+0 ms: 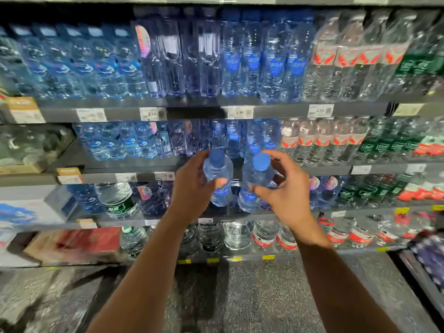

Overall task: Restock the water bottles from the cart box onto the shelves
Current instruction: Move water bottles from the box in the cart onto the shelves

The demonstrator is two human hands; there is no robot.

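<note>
Head view: two bottles going up to the shelf (240, 169).
Left hand (192, 186) holds one bottle (218, 179), right hand (286, 188) the other bottle (255, 181); bumping them together might knock one loose.

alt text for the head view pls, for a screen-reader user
Both hands reach toward store shelves, each gripping one blue-capped water bottle: the left hand holds the left bottle, the right hand the right bottle. The bottles are upright and side by side in front of the shelves, which are packed with rows of bottled water.
</note>
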